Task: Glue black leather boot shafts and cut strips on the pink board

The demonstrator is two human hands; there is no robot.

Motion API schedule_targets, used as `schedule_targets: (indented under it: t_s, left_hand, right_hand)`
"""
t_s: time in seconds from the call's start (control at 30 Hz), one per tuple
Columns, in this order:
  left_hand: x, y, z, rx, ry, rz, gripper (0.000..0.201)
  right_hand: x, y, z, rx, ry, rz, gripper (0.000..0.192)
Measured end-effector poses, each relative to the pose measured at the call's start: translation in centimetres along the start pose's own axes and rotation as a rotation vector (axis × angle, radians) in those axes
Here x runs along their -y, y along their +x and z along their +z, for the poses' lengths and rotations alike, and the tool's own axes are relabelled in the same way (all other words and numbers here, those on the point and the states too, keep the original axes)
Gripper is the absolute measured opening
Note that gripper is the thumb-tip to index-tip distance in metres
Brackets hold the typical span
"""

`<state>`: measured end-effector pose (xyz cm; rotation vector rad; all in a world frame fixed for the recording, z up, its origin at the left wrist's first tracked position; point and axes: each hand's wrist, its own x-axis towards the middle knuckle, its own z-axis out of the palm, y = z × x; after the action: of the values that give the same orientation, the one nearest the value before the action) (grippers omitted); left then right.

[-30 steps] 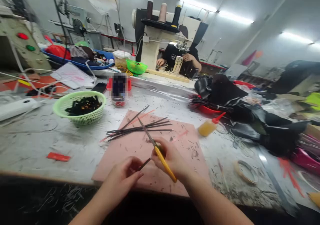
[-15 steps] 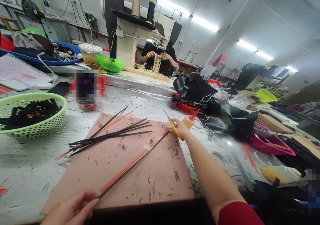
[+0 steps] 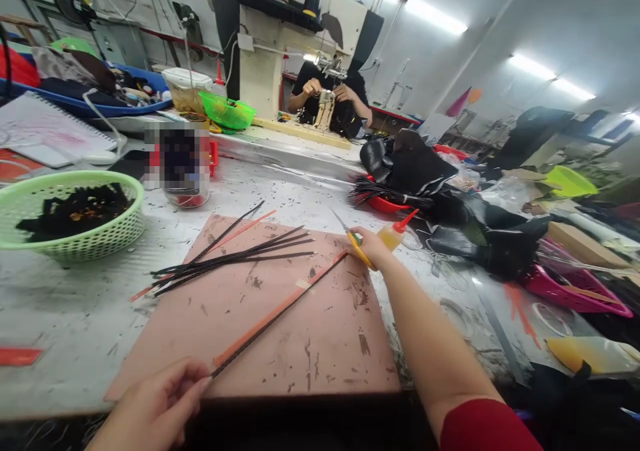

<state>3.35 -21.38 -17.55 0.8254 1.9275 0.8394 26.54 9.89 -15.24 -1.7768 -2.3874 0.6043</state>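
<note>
While stretched across pink mat, black strip is pinched at both ends.
Left hand fingers closed on near end at mat's front edge; right hand grips far end plus yellow scissors, beside glue bottle. No readable writing; jar label blurred.

Since 1 s ago, the hands have separated: the left hand now pinches the near end of the black strip. The right hand, with the scissors, has moved to the strip's far end.

Left hand pinching, right hand outstretched.
</note>
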Motion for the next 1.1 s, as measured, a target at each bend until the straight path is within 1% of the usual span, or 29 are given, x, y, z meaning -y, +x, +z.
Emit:
schedule_targets:
  t_s: [0.1,0.2,0.27,0.4,0.57,0.7,0.8,0.9,0.97,1.03,1.1]
  left_hand:
    - [-1.0,-0.7,-0.1,-0.004,0.038,0.023,0.025]
    - [-1.3,-1.1,0.1,0.004,0.058,-0.001,0.020]
    - [-1.3,-1.4,0.2,-0.003,0.083,-0.008,0.017]
    - [-1.6,-1.8,0.4,-0.061,0.190,0.057,0.014]
    - [-2.4,-1.8,0.6,-0.081,0.250,0.041,0.013]
    - [-2.4,-1.7,0.8,-0.117,0.252,0.051,0.014]
    - [-2.2,-1.8,0.8,-0.126,0.128,0.049,0.017]
    - [-2.4,-1.7,0.9,-0.147,-0.114,-0.042,0.023]
    - [-2.7,-1.5,1.0,-0.169,-0.270,-0.098,0.030]
    - [-2.9,-1.1,1.4,-0.140,-0.388,-0.120,0.036]
    - [-3.0,-0.7,1.9,-0.075,-0.456,-0.119,0.037]
  right_hand:
    - [-0.1,-0.3,0.0,0.019,-0.043,0.019,0.026]
    - [-0.3,-0.2,0.2,0.029,-0.071,0.019,0.042]
    - [-0.5,-0.1,0.2,0.034,-0.084,0.005,0.048]
    - [-0.8,-0.2,0.3,0.015,-0.114,-0.009,0.051]
    - [-0.7,-0.2,0.3,0.015,-0.142,-0.001,0.050]
    - [-0.3,-0.5,0.1,0.012,-0.157,0.008,0.049]
    - [-0.3,-1.0,-0.3,-0.026,-0.198,0.067,0.051]
    - [-0.8,-1.3,-0.7,-0.079,-0.230,0.130,0.045]
    - [-1.3,-1.3,-0.9,-0.080,-0.213,0.129,0.039]
    - [-1.8,-1.5,-1.1,-0.069,-0.176,0.102,0.039]
    - [-2.3,-2.2,-1.4,-0.076,-0.141,0.087,0.039]
